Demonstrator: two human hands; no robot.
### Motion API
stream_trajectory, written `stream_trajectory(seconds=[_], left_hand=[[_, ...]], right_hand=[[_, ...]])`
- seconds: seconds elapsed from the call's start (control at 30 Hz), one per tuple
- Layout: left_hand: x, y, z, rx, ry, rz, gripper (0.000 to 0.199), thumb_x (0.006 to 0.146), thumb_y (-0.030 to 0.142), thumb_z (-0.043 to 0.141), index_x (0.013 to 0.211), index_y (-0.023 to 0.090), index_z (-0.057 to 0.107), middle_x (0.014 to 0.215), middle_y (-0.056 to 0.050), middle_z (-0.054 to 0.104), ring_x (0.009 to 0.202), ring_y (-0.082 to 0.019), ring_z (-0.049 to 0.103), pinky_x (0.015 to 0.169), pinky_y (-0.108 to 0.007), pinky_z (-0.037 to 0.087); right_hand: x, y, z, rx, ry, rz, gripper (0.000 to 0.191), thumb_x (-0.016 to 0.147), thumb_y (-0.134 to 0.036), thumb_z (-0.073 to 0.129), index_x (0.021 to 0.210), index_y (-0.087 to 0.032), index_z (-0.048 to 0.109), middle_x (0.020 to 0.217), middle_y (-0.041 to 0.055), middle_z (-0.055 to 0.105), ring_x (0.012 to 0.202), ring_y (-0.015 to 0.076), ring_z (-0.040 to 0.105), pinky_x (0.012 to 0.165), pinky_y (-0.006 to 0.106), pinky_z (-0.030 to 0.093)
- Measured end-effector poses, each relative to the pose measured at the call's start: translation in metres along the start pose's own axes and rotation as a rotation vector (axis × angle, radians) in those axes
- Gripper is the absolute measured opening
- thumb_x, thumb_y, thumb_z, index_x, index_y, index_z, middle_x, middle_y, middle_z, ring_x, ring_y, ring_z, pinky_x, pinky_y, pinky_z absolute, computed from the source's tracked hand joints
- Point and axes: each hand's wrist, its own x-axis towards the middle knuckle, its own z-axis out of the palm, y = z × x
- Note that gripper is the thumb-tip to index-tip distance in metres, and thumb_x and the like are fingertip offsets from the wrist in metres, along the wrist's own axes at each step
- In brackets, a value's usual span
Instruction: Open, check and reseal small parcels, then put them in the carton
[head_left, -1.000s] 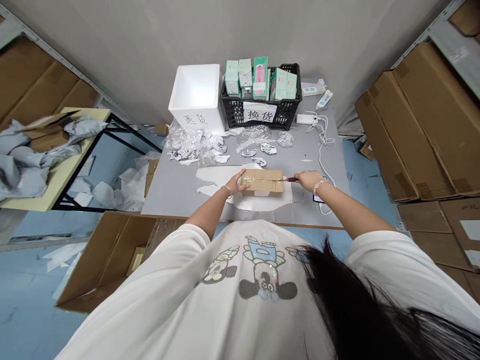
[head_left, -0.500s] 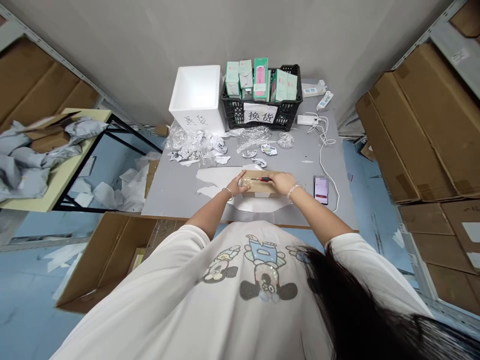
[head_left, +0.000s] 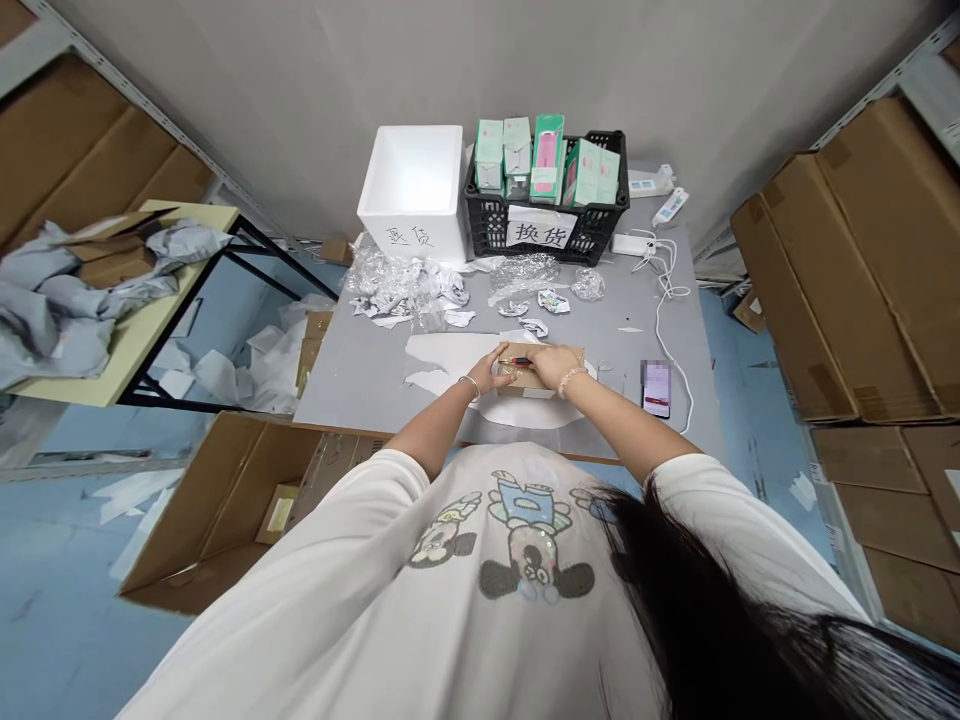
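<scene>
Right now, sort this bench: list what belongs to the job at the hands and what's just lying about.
Job: left hand, right hand holding a red-handled utility knife, taped cardboard box.
Lying about: black crate of green boxes, white foam box, crumpled plastic wrap, smartphone.

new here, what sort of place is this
Probably a warehouse returns and exchange station. A white foam box is marked 退货 (returns), a black plastic crate of boxed goods has a 换货 (exchange) sign, and flattened cardboard cartons line the shelves.
</scene>
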Motion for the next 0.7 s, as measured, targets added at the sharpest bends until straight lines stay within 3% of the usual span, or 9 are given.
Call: stream_trajectory(seconds=[0.27, 0.53, 0.6, 0.7], left_hand=[[-0.003, 0.007, -0.005, 0.069, -0.017, -0.061, 0.100, 0.065, 0.046, 0.080, 0.150, 0.024, 0.034, 0.150, -0.012, 0.039, 0.140, -0.032, 0.035, 0.116, -0.045, 0.027], [-0.006, 0.020, -0.012, 0.224, -0.100, -0.238, 0.102, 0.066, 0.056, 0.078, 0.151, 0.037, 0.025, 0.160, -0.013, 0.018, 0.148, -0.037, 0.012, 0.113, -0.053, 0.027], [-0.008, 0.026, -0.014, 0.302, -0.094, -0.268, 0.100, 0.066, 0.060, 0.077, 0.150, 0.038, 0.027, 0.162, -0.013, 0.009, 0.148, -0.040, 0.006, 0.111, -0.059, 0.025], [-0.007, 0.035, -0.018, 0.454, -0.069, -0.242, 0.098, 0.062, 0.064, 0.077, 0.146, 0.037, 0.034, 0.163, -0.012, 0.001, 0.147, -0.044, -0.003, 0.110, -0.067, 0.017]], right_hand=[[-0.009, 0.005, 0.001, -0.078, -0.046, 0.035, 0.032, 0.095, -0.034, 0.047, 0.115, -0.018, 0.066, 0.106, 0.0161, 0.071, 0.098, 0.0269, 0.066, 0.081, 0.033, 0.044], [-0.018, 0.016, 0.003, -0.126, -0.099, 0.157, 0.030, 0.096, -0.030, 0.044, 0.109, -0.015, 0.066, 0.104, 0.0178, 0.071, 0.096, 0.0262, 0.066, 0.083, 0.035, 0.042], [-0.035, 0.027, 0.003, -0.109, -0.056, 0.165, 0.029, 0.096, -0.028, 0.041, 0.107, -0.016, 0.064, 0.104, 0.0171, 0.070, 0.096, 0.0261, 0.065, 0.082, 0.034, 0.042], [-0.073, 0.043, 0.012, 0.030, 0.128, 0.293, 0.029, 0.097, -0.033, 0.040, 0.108, -0.016, 0.061, 0.102, 0.0169, 0.069, 0.096, 0.0262, 0.065, 0.081, 0.033, 0.043]])
